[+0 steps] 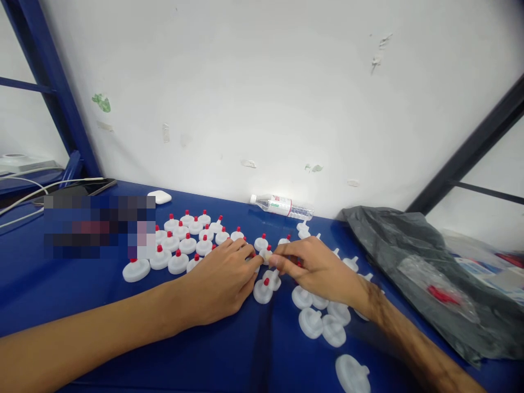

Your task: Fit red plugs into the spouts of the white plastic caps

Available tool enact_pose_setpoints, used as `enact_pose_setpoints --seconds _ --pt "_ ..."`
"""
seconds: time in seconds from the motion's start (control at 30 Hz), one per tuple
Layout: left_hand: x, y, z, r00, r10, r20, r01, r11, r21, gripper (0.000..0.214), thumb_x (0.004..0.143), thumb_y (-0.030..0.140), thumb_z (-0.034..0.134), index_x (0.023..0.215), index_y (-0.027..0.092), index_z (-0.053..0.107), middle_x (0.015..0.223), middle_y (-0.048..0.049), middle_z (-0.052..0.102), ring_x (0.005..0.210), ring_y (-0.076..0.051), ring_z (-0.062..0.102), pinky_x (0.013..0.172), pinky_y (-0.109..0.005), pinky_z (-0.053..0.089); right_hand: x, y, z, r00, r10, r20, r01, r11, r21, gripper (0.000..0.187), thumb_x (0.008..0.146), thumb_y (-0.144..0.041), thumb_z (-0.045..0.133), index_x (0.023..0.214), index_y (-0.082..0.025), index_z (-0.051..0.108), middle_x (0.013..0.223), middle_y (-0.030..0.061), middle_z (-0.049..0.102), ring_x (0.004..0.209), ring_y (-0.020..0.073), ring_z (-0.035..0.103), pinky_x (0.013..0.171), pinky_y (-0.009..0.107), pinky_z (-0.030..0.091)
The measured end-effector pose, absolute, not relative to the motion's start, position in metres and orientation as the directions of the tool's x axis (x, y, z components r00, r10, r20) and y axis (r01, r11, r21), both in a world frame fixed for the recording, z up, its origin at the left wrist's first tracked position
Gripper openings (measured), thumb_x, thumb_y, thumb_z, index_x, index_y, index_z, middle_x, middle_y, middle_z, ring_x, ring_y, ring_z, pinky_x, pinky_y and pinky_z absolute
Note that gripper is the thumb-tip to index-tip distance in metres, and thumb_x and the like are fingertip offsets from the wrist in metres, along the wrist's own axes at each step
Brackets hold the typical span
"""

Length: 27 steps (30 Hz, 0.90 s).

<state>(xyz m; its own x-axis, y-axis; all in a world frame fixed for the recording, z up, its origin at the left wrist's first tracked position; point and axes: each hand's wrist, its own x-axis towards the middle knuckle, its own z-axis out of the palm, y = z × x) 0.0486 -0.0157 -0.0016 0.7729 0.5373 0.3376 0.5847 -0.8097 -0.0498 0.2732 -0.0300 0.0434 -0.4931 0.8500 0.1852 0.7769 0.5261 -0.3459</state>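
Near the middle of the blue table, a white round nozzle lid (266, 256) with a red tip sits between the fingertips of both hands. My left hand (229, 281) is closed, fingers curled, its fingertips at the lid's left side. My right hand (313, 267) pinches thumb and forefinger at the lid's right side; the exact contact is partly hidden. Just below stands another red-tipped lid (262, 292). Several red-tipped lids (178, 263) spread left of my left hand. Under and right of my right hand lie several white lids (311, 323) with bare nozzles.
A clear bottle (282, 206) lies against the wall. At right, a grey plastic bag (409, 262) bears a clear bag of small red pieces (444, 295). A white case (159, 197) and a dark phone-like device (82, 188) with cables are at the back left. Blue posts (61, 82) flank the table.
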Motion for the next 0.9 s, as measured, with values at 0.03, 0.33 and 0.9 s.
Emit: enact_pose_setpoints --seconds 0.03,0.33,0.9 --pt "0.049 -0.016 -0.001 0.773 0.537 0.338 0.584 -0.810 -0.050 0.017 0.101 0.015 0.046 0.104 0.015 0.063 0.102 -0.0110 0.064 0.100 -0.028 0.058 0.091 -0.045 0.049 0.273 -0.029 0.044 -0.487 0.852 0.193 0.783 0.524 -0.337 0.050 0.105 -0.055 0.045 0.080 -0.022 0.075 0.065 0.0012 0.071 0.057 0.0150 0.060 0.061 0.028 0.040" --pt "0.048 -0.016 -0.001 0.777 0.541 0.321 0.587 -0.808 -0.059 0.021 0.104 0.017 0.044 0.111 0.015 0.063 0.106 -0.0125 0.065 0.106 -0.029 0.057 0.096 -0.047 0.047 0.279 -0.023 0.040 -0.360 0.893 0.270 0.900 0.409 -0.150 0.034 0.106 -0.044 0.047 0.102 -0.026 0.076 0.089 0.0030 0.075 0.077 0.0188 0.068 0.068 0.029 0.042" --pt "0.048 -0.014 -0.004 0.781 0.534 0.324 0.581 -0.811 -0.064 0.021 0.102 0.019 0.046 0.112 0.017 0.065 0.104 -0.0116 0.065 0.104 -0.030 0.059 0.094 -0.049 0.051 0.284 -0.015 0.031 -0.196 0.970 0.145 0.977 0.205 -0.051 0.010 0.097 -0.033 0.063 0.099 -0.028 0.072 0.089 -0.0014 0.076 0.077 0.0183 0.068 0.061 0.029 0.035"
